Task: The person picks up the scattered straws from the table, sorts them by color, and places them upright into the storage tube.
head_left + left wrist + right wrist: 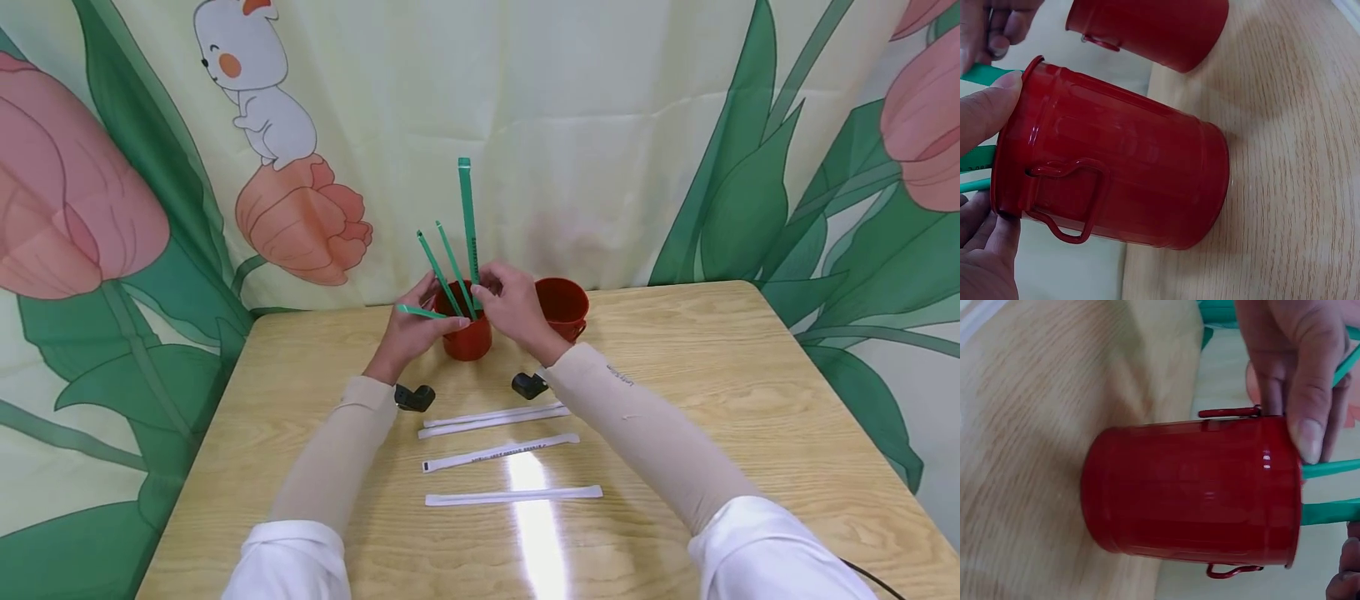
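Note:
A small red metal bucket (468,343) with wire side handles stands upright near the table's back edge. My left hand (411,332) grips its rim, thumb on the near side and fingers round the far side. Two slender green straws (437,268) lean out of the bucket to the left. Another green straw (420,312) slants low across my left hand. With its fingertips, my right hand (517,307) pinches a taller, flat green-wrapped straw (467,208), whose lower end is inside the bucket. The straws' lower ends are hidden by the bucket wall.
A second red bucket (564,307) stands just right, partly behind my right hand. Several white-wrapped straws (501,452) lie across the table (675,375) in front. Black wrist cameras (529,386) sit under both wrists. A printed cloth (585,125) hangs behind the table.

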Motion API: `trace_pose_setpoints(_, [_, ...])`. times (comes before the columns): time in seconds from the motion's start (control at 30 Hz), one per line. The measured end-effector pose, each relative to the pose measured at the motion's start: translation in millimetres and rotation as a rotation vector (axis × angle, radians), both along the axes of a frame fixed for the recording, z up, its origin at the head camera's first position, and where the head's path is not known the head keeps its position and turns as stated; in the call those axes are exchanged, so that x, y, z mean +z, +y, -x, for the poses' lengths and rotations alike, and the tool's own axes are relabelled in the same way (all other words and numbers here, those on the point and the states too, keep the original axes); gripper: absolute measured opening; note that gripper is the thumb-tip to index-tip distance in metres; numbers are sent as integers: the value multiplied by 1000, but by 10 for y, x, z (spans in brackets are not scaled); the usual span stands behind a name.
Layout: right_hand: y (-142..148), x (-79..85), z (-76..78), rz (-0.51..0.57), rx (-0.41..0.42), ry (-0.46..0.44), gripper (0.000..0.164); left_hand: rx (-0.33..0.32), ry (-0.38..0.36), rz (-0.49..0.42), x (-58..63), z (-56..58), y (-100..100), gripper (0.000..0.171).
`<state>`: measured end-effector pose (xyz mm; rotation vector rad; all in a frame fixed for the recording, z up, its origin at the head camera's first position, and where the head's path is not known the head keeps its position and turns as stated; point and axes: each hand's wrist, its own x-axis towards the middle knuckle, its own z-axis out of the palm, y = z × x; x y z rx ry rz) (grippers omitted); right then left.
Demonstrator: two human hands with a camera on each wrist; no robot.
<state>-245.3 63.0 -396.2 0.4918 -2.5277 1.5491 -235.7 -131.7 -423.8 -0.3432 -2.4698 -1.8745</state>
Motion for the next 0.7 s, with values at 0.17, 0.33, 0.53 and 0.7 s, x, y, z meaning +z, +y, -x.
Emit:
trace_pose_setpoints(0.17, [-14, -32, -15, -26, -19, -10, 18, -11, -1, 3, 17, -1, -3, 100])
trace_pose_setpoints(0.33, [-30, -58, -15, -67, -41, -9, 16, -1, -7, 15, 22, -12, -5, 99])
trace_pose_setpoints(0.53, [-21, -77, -1, -131, -69, -24, 13, 2, -1, -1, 15, 2, 3, 98])
trace_pose_setpoints(0.7, [-5, -87, -3, -169, -104, -46, 15, 10, -5, 7, -8, 14, 5, 101])
